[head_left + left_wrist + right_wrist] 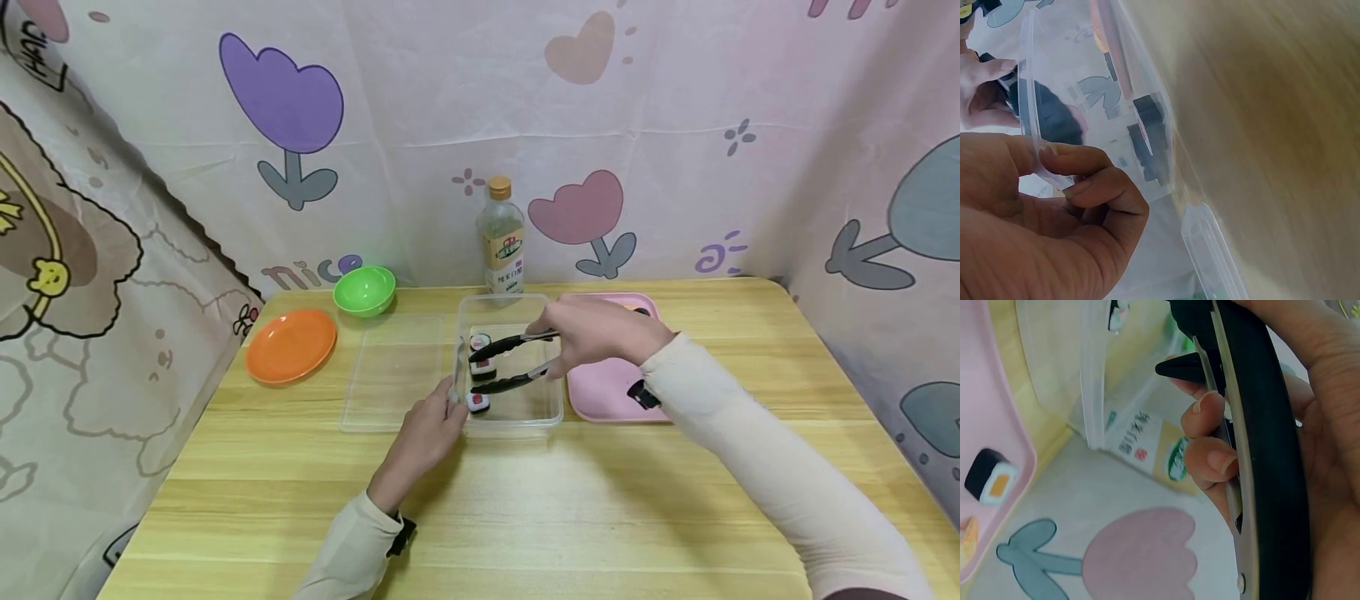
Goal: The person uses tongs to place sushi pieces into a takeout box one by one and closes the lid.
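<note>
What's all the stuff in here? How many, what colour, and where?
table: one, wood-coloured, centre
cloth: count unclear, pale, flowery, around the table
plate: one, orange, table's left
bowl: one, green, by the plate
box: one, clear, mid-table
lid: one, clear, left of box
tray: one, pink, right of box
sushi: at least four, black and white, three in box, one on tray
other piece: one, orange, on tray, partly seen
bottle: one, clear, behind box
tongs: one, black and silver, over box
left hand: one, bare, gripping box rim
right hand: one, bare, round the tongs
sleeves: two, cream, below both hands
straps: two, black, by the sleeves
</note>
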A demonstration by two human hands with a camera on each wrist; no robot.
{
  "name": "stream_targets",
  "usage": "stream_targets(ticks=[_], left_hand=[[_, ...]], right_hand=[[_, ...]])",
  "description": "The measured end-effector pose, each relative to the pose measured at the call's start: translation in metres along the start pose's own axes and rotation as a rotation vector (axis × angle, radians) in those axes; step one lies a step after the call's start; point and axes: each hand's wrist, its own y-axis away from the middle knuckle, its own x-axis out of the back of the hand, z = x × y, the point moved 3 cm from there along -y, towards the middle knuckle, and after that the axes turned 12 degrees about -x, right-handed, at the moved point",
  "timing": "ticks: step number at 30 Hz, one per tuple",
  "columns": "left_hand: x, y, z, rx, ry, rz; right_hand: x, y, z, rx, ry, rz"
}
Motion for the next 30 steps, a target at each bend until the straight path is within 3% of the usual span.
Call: stream_targets(ticks=[10, 18, 30], left_hand=[[0.0, 0.0, 0.001, -0.008, -0.004, -0.005], [0.0, 0.001, -0.001, -0.012, -0.005, -0.004], [0.001, 0.002, 0.002, 0.001, 0.003, -0.015]], right_hand=[[0.011, 0.032, 0.037, -0.042, -0.088, 0.112], [0.014, 0.059, 0.073, -0.176, -0.22, 0.11], [0.004, 0.089, 0.125, -0.296, -0.174, 0.186]])
